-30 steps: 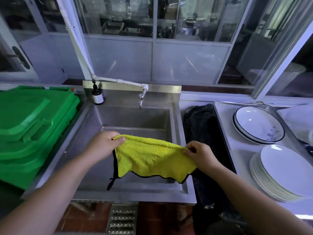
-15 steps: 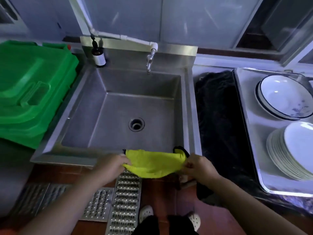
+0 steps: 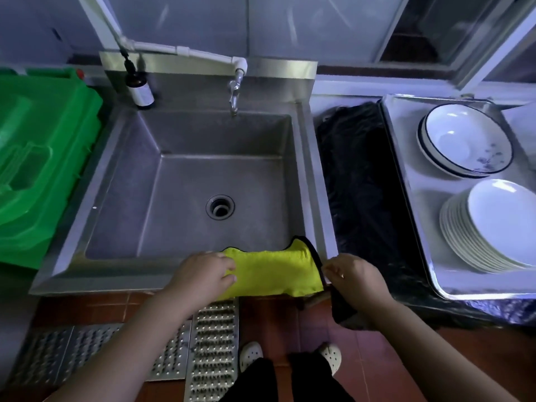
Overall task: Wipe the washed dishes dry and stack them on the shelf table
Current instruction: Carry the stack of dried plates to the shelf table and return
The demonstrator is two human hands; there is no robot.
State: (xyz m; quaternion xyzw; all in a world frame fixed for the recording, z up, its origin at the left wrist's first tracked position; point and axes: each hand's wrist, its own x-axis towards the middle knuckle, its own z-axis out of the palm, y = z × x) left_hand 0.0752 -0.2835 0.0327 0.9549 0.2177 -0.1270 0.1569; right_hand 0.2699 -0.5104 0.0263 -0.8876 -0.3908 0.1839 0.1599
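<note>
A commercial kitchen's washing area: steel sink [image 3: 185, 181], plate stack [image 3: 490, 227] on a metal tray [image 3: 412, 181].

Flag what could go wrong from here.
1. The cloth, gripped by the left hand and right hand at the sink rim, may slip into it or onto the floor.
2. The plates lie fanned and tilted in the tray; pulling one carelessly might shift the stack.

Dim bluish light, probably daylight; soft, fisheye edges.

yellow cloth [image 3: 274, 271]: lowered from mid-air onto sink [image 3: 95, 281] front rim | left hand [image 3: 203, 274], right hand [image 3: 355, 275]: dropped with it
</note>
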